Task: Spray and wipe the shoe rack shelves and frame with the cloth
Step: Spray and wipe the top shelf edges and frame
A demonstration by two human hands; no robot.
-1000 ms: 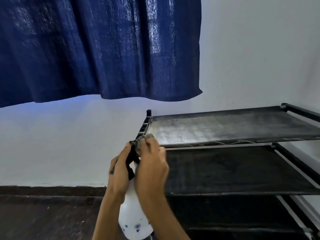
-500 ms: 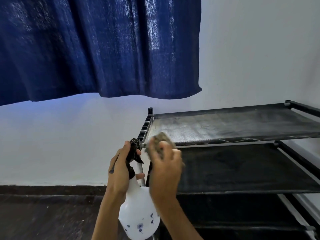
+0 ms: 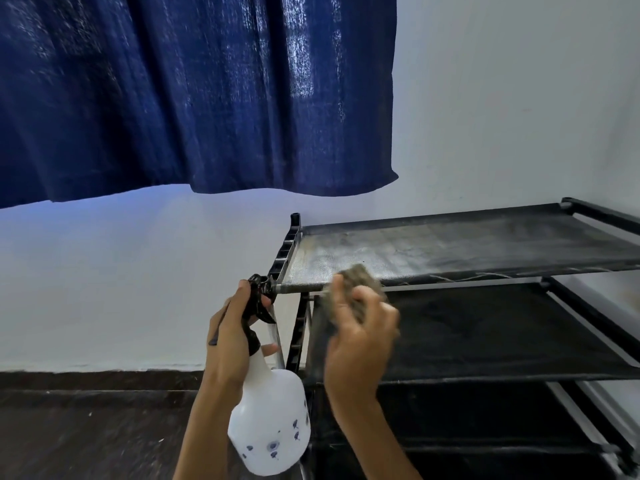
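Shoe rack (image 3: 485,327): black frame with fabric shelves, set against a white wall (image 3: 519,98) at the right of the view; three tiers are seen, the lowest only in part. Top shelf (image 3: 467,247): dark fabric, greyed and dusty over its left portion, bordered at the left by a ribbed black side rail (image 3: 285,251). Cloth (image 3: 360,282): grey-brown, bunched, held at the front edge of the top shelf near its left corner, blurred in outline. Right hand (image 3: 360,337): fingers curled round the cloth, which is grasped and pressed at the shelf's front bar. Spray bottle (image 3: 273,420): white translucent body with small dark motifs, black trigger head, held upright just left of the rack's front-left post. Left hand (image 3: 230,341): clenched round the bottle's neck, the thumb laid over the black head, fingertips seen past the neck. Middle shelf (image 3: 502,337): black fabric, partly hidden by the right hand. Curtain (image 3: 194,95): dark blue, hung above and to the left of the rack. Floor (image 3: 86,431): dark, met by a dark skirting band at the wall's foot.
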